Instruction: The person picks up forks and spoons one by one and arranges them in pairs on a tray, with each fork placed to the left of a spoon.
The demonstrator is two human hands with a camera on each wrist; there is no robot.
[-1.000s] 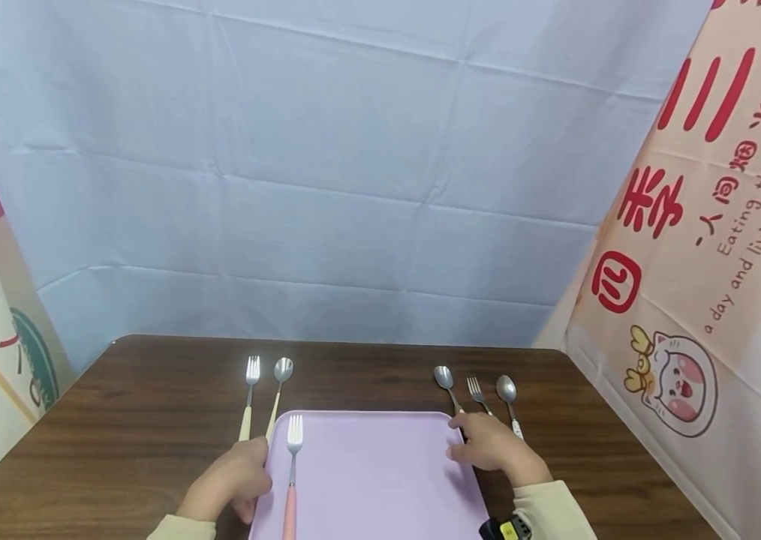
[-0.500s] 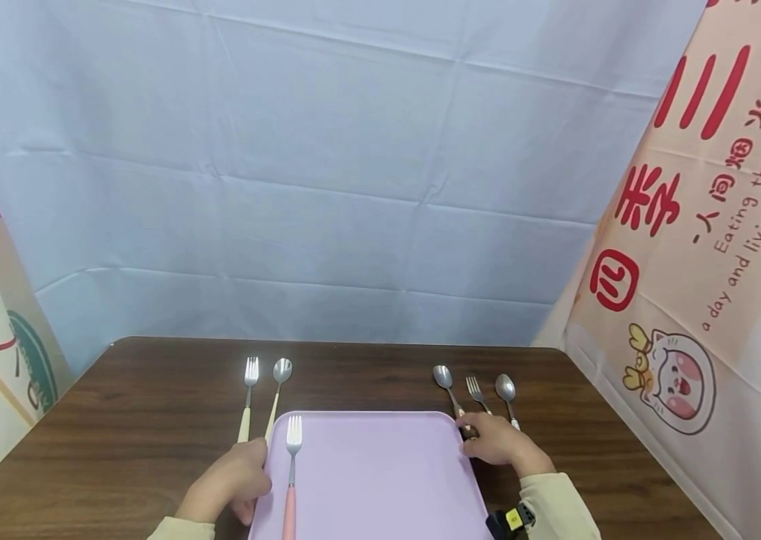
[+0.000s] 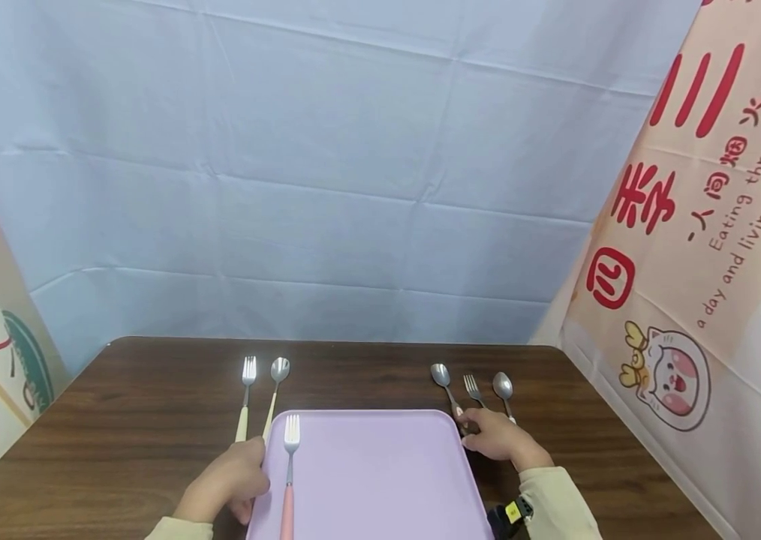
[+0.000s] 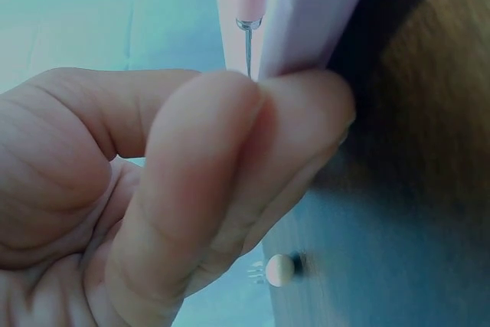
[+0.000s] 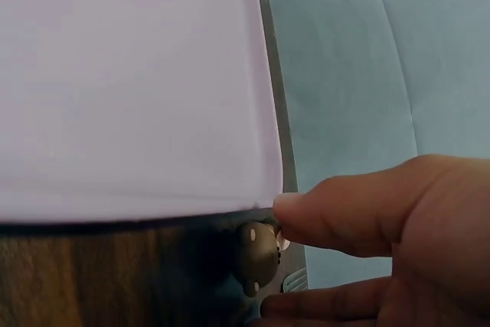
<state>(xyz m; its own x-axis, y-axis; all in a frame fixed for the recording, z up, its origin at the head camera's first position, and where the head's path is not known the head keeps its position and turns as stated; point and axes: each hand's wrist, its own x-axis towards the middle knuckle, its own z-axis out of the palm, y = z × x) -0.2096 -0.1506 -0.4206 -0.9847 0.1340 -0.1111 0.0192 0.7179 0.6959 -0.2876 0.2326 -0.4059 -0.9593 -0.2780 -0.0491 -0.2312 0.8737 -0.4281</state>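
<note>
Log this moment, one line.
left hand: at left edge of tray; right hand: at handle of inner right spoon; pink-handled fork: on tray

2 arms in pale sleeves (image 3: 559, 501) reached in from the lower edge of the head view, both angled inward. The left hand (image 3: 230, 480) showed its back to the head camera, its fingers (image 4: 203, 166) bent and bunched close together. The right hand (image 3: 498, 437) slanted forward and inward, well apart from the left; its thumb (image 5: 337, 214) stretched nearly straight, a gap separating it from the extended index finger (image 5: 329, 302).
</note>
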